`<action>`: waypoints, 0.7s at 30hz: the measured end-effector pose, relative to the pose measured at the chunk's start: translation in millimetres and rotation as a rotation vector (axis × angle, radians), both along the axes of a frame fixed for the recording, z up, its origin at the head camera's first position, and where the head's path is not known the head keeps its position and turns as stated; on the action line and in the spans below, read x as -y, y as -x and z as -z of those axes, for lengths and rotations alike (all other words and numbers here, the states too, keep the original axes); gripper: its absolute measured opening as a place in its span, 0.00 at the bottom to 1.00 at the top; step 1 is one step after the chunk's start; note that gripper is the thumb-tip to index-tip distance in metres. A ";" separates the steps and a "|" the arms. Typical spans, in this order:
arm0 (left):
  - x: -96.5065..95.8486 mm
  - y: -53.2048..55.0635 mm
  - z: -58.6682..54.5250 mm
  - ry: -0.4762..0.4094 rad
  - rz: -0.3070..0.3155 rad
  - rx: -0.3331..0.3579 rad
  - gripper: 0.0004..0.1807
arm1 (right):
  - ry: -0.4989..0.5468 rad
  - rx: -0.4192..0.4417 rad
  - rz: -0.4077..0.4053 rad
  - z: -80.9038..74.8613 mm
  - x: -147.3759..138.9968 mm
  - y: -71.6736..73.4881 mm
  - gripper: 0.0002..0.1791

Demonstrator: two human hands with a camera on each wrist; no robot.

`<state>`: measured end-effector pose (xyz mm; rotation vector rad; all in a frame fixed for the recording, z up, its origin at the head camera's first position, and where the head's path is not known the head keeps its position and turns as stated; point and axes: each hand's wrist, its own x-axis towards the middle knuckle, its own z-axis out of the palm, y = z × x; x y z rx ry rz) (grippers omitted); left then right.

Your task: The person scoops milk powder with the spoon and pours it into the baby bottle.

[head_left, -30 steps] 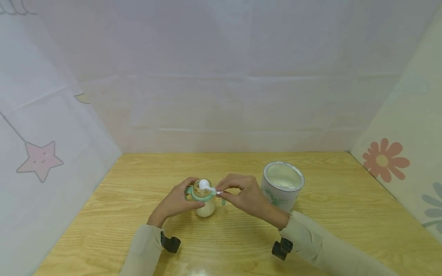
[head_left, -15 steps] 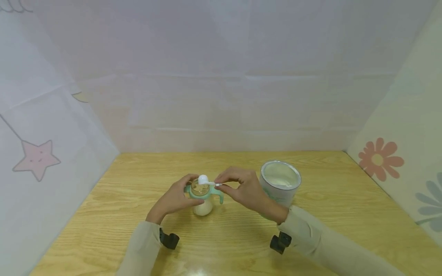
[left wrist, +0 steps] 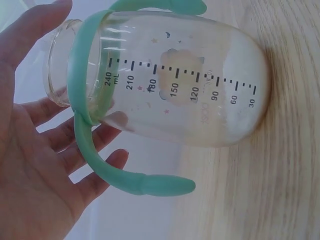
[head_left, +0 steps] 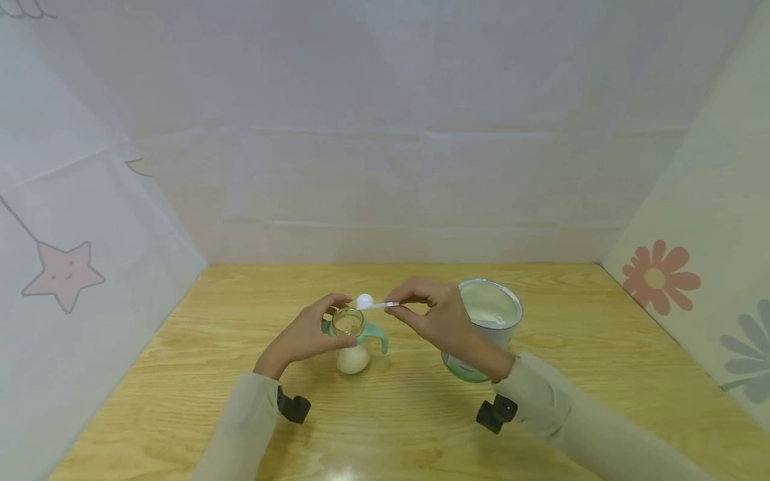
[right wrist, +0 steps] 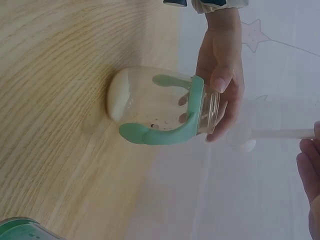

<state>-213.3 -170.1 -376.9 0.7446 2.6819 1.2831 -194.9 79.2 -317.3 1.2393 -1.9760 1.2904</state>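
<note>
A clear baby bottle [left wrist: 150,75] with a green two-handled collar [left wrist: 89,65] stands upright on the wooden table, its mouth uncovered. Pale powder lies in its bottom, and printed marks run up its side. My left hand [head_left: 309,332] holds the bottle round the neck, thumb on the near side and fingers behind. Between thumb and fingers, my right hand [head_left: 439,317] pinches the handle of a white scoop [head_left: 364,301]. The scoop's round bowl is just above and beside the bottle's mouth, apart from the rim in the right wrist view.
An open can of pale powder [head_left: 490,310] stands right of the bottle, partly hidden behind my right hand. The wooden table [head_left: 385,427] reaches back to a pale wall [head_left: 397,167]. Printed side panels [head_left: 60,361] flank it.
My right hand has lifted the scoop up and away from over the bottle's mouth, slightly to the right. My left hand still holds the bottle in nearly the same place.
</note>
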 end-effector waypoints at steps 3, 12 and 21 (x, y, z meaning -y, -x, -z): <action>-1.4 1.5 -2.3 0.009 0.015 -0.016 0.41 | 0.004 0.012 0.020 -1.8 -3.1 -0.5 0.07; -6.5 5.5 -14.6 0.026 0.050 -0.048 0.38 | 0.020 0.008 0.050 -11.3 -10.2 -0.3 0.09; -13.4 5.4 -28.6 0.085 0.057 -0.083 0.38 | 0.039 -0.015 0.075 -18.3 -19.2 1.2 0.11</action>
